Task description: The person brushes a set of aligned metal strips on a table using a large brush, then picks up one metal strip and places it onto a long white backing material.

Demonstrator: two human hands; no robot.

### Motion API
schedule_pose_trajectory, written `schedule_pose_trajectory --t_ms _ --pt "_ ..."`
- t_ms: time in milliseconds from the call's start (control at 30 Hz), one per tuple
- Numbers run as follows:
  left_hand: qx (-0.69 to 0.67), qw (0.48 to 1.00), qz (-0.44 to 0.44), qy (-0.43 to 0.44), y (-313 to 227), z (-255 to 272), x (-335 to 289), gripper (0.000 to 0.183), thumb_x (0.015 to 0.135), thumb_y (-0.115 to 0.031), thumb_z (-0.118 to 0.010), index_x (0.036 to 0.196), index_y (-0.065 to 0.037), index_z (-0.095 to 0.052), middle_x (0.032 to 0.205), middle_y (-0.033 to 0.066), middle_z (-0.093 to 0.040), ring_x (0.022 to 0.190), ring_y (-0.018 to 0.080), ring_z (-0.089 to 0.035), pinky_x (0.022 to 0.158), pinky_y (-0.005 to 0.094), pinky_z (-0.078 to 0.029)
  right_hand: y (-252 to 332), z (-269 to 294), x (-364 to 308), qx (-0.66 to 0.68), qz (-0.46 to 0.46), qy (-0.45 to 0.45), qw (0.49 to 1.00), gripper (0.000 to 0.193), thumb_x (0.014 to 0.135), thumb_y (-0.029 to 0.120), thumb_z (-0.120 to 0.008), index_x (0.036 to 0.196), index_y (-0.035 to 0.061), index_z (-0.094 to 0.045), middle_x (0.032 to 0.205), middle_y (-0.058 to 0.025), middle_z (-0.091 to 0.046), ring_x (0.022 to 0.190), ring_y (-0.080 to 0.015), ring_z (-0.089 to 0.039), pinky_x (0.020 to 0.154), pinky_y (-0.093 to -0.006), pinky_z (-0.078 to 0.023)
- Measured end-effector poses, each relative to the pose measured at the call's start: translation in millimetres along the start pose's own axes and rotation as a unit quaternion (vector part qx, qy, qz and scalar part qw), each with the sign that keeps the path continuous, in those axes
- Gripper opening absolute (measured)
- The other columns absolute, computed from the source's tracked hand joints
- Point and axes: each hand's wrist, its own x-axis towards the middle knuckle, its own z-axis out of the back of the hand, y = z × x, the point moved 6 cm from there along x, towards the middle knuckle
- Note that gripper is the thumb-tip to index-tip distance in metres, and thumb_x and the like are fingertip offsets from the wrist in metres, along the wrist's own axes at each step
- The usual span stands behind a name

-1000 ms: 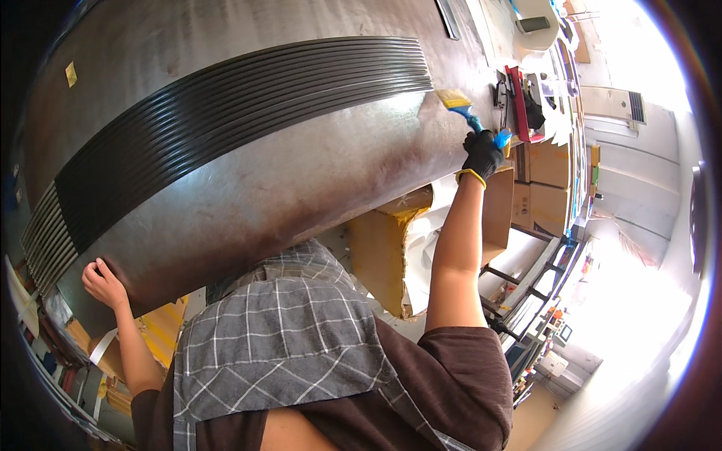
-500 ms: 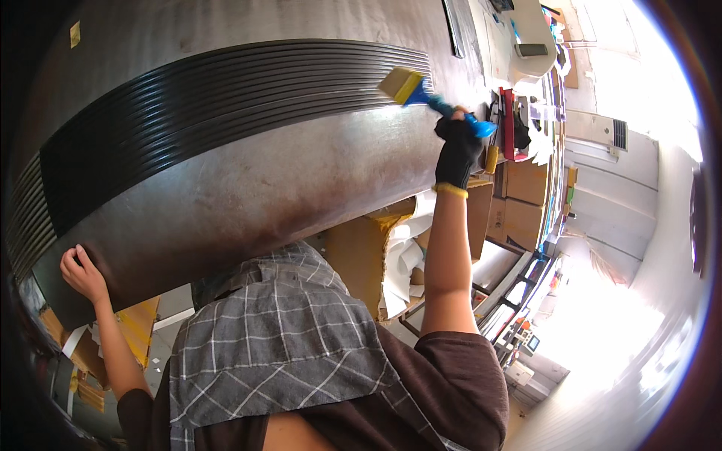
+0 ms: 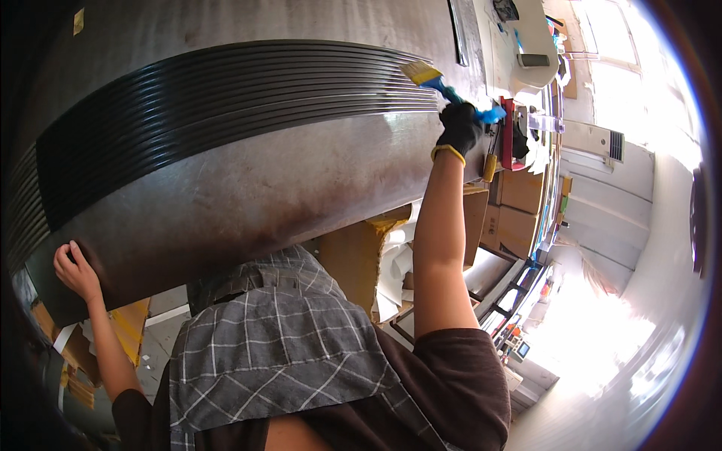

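Observation:
My right hand (image 3: 459, 128), in a black glove with a yellow cuff, is closed round the blue handle of a paintbrush (image 3: 423, 74). The wide pale bristles point left, over the right end of a row of long dark strips (image 3: 248, 86). These strips lie side by side in a curved-looking band across the brown worktable (image 3: 226, 180). Whether the bristles touch them I cannot tell. My bare left hand (image 3: 77, 272) rests on the table's near left edge with its fingers stretched out, holding nothing. Another group of strips (image 3: 22, 203) lies at the far left.
A red tray (image 3: 508, 135) with dark items stands at the table's right end, beside a yellow-handled tool (image 3: 490, 167). Cardboard boxes (image 3: 519, 199) and an open carton (image 3: 350, 259) with white paper are below the near edge. A dark flat bar (image 3: 459, 34) lies at the far right.
My right hand and the paintbrush have shifted slightly; the bristles are now farther right and a little farther away. My left hand stays at the table edge.

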Motion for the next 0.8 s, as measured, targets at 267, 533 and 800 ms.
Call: schedule_pose_trajectory --t_ms 267,533,800 --pt "0.007 1.000 0.007 0.008 0.9 5.5 -3.6 0.030 0.096 -0.032 -0.052 0.101 -0.003 -0.061 0.105 0.0121 -0.061 0.098 0.0313 -0.055 0.085 0.0417 -0.042 -42.5 65.0 48.0 -0.178 0.004 0.084 0.980 0.027 0.076 0.036 -0.065 0.071 0.0118 -0.056 0.065 -0.0118 -0.063 0.060 -0.0310 -0.063 0.055 -0.0389 -0.050" --pt "-0.017 1.000 0.021 0.007 12.4 -4.2 -10.0 0.030 0.097 -0.033 -0.051 0.103 -0.004 -0.060 0.110 0.0108 -0.058 0.102 0.0296 -0.054 0.088 0.0403 -0.041 1.3 -33.8 36.1 -0.663 0.411 0.043 0.624 0.020 0.077 0.022 -0.059 0.065 0.0059 -0.058 0.063 -0.0185 -0.064 0.058 -0.0316 -0.064 0.055 -0.0393 -0.052" --pt "-0.010 1.000 0.021 0.018 9.0 -0.1 -6.3 0.030 0.097 -0.031 -0.051 0.103 -0.004 -0.060 0.110 0.0112 -0.059 0.102 0.0302 -0.054 0.088 0.0403 -0.041 31.8 -27.0 40.0 -0.555 0.284 0.026 0.782 0.020 0.076 0.023 -0.063 0.066 0.0069 -0.057 0.065 -0.0156 -0.063 0.058 -0.0285 -0.063 0.053 -0.0420 -0.049"
